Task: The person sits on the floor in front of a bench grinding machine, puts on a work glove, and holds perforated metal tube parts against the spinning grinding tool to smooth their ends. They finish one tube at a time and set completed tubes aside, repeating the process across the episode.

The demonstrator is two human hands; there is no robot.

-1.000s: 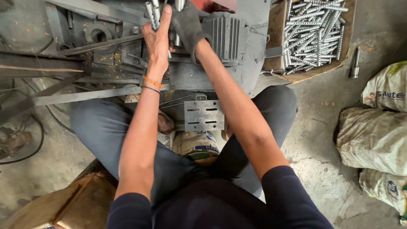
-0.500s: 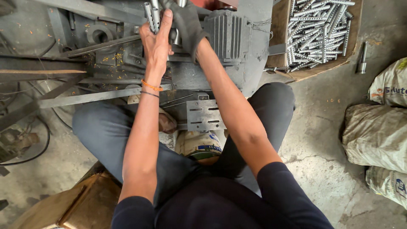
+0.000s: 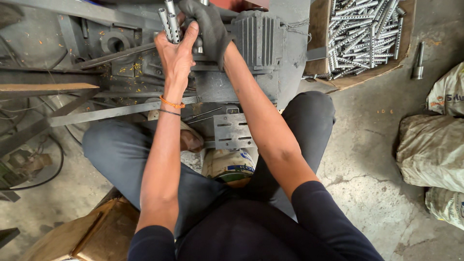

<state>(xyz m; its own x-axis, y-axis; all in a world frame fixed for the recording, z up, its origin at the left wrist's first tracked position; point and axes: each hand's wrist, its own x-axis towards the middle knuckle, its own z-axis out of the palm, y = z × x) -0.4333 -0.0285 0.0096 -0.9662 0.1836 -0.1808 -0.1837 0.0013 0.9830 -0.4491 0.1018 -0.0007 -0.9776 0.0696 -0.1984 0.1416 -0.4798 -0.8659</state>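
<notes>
My left hand [image 3: 177, 54], bare with an orange band at the wrist, grips a few perforated silver metal tubes [image 3: 169, 21] that stick up above its fingers. My right hand [image 3: 205, 24] wears a dark glove and closes on another tube [image 3: 198, 46] right beside the left hand. Both hands are at the top of the view, over a grey, greasy machine [image 3: 251, 43] with a ribbed motor housing. What the gloved fingers press against is hidden.
A cardboard box [image 3: 324, 53] full of similar silver tubes [image 3: 367, 34] sits at upper right. One loose metal pin [image 3: 418, 63] lies on the concrete floor. Filled sacks [image 3: 430, 150] lie at the right. A slotted metal plate [image 3: 233, 130] sits between my knees; cardboard [image 3: 82, 232] lower left.
Both hands stay at the machine with the tubes; the view has shifted slightly, and the left hand's grip on the tubes looks a little higher.
</notes>
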